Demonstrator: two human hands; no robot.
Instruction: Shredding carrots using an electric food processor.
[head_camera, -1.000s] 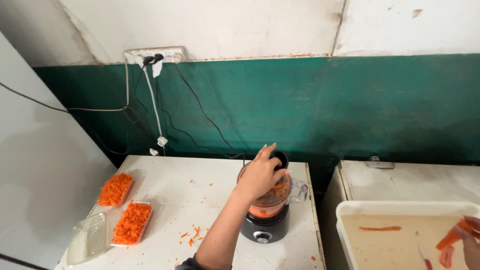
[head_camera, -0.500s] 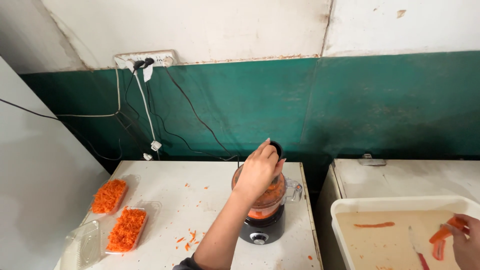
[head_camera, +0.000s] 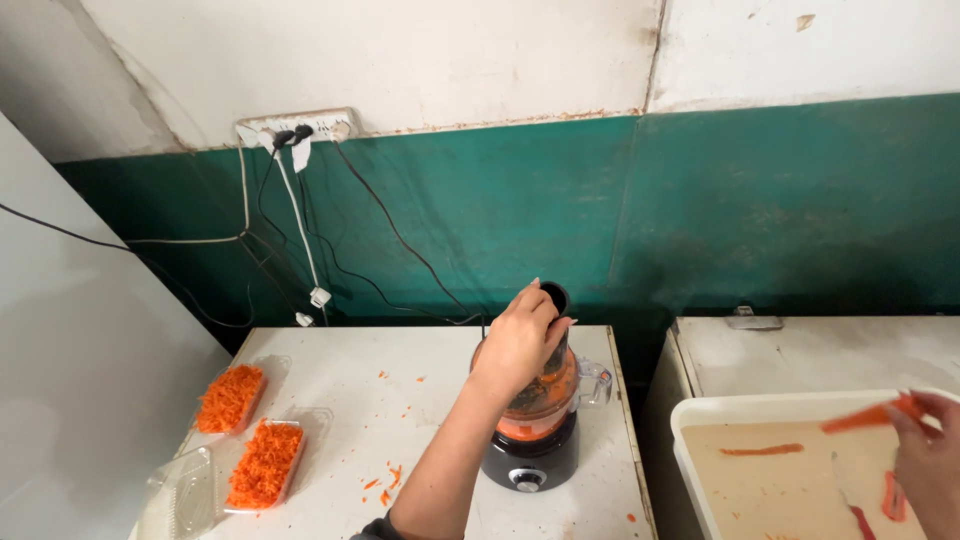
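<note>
Wall (head_camera: 480, 60): upper part off-white, stained and flaking; lower band (head_camera: 760, 200) dark green. White socket strip (head_camera: 300, 127) at the paint line, plugs in, cables (head_camera: 300, 230) hanging down. White worktop (head_camera: 350, 400) below, a second white surface (head_camera: 830, 350) to its right, possibly a chest freezer lid. Even, soft light.

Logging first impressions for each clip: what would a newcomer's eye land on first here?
The bright orange stands out: two trays of grated carrot at the table's left edge, and the food processor at its right, its bowl full of orange shreds. The left hand rests on the processor's lid by the dark feed tube. At far right, the right hand holds a carrot strip over a white tub.
</note>
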